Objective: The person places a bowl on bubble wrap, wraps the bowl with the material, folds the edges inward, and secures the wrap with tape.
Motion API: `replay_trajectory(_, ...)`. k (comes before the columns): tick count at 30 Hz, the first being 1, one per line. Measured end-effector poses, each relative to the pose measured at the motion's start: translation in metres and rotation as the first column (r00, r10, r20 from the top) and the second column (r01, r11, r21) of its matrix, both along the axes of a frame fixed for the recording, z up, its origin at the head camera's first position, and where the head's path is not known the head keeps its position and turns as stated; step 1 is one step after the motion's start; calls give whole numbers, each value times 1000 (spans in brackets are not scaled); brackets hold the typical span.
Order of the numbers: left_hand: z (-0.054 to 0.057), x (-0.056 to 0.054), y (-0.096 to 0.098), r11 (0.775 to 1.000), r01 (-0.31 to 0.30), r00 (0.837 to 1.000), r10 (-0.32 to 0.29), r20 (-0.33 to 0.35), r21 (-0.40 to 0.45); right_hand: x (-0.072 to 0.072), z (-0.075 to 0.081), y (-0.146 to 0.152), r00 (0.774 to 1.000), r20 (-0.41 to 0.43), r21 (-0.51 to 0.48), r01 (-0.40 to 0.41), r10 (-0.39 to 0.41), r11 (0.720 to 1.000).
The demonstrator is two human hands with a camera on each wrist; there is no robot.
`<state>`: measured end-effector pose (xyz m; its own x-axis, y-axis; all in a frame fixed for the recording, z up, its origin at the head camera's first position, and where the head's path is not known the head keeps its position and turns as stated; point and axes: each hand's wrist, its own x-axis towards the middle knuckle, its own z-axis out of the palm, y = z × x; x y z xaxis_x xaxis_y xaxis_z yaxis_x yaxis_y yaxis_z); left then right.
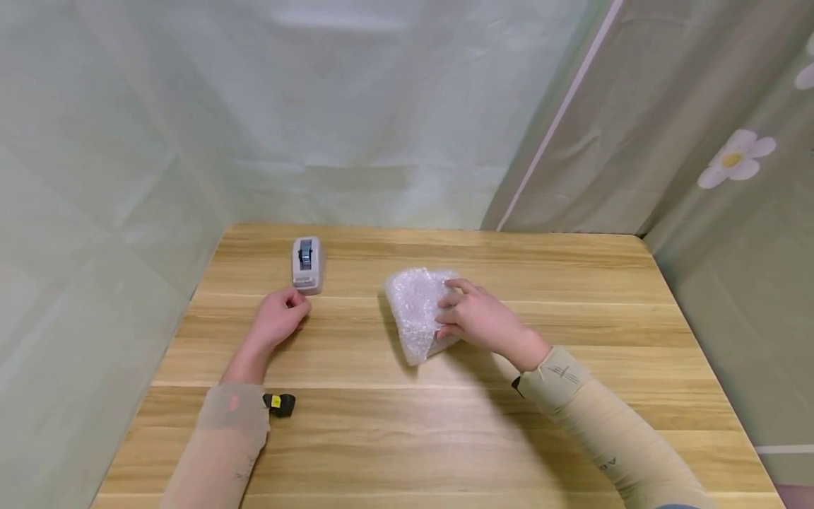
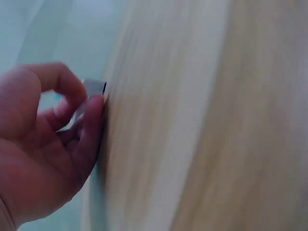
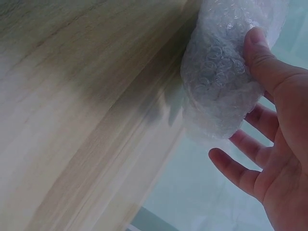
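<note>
A packet of clear bubble wrap (image 1: 416,307) sits on the wooden table, its near corner pointing toward me. My right hand (image 1: 483,318) holds it by its right side, fingers spread over the top. In the right wrist view the thumb lies on the bubbly wrap (image 3: 219,72) and the lower fingers stand apart from it. A white tape dispenser (image 1: 307,272) with a blue roll stands at the left. Right at its near end is my left hand (image 1: 281,316), fingers curled and thumb tip close to the index finger. I cannot tell whether tape lies between those fingertips.
The wooden table (image 1: 381,438) ends at a pale curtain (image 1: 356,127) behind and on both sides. A small black device with a yellow label (image 1: 278,405) shows beside the left cuff. A dark strap edge (image 1: 516,385) shows under the right cuff.
</note>
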<state>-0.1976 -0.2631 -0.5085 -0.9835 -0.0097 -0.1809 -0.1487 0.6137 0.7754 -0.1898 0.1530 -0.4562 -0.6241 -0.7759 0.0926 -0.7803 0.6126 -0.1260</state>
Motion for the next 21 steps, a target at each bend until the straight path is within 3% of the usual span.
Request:
replay_trajectory(3, 3, 3, -3, 996, 26, 999, -29, 32, 86, 0, -1, -1, 1000, -7, -7, 0, 0, 1000)
replay_trajectory(7, 13, 10, -5, 987, 87, 994, -96, 56, 133, 1, -2, -3, 1000, -11, -22, -2, 2, 1000)
replay_trajectory(11, 26, 17, 3, 980, 182, 983, -181, -23, 84, 1, -3, -4, 1000, -25, -18, -9, 8, 1000)
replay_trajectory(15, 40, 22, 24, 954, 280, 954, -265, -143, 103, 0, -2, -4, 1000, -23, -12, -6, 5, 1000)
replay_trajectory(21, 55, 20, 70, 879, 432, 894, -386, -229, 204, -1, -2, -3, 1000, -6, -20, -5, 5, 1000)
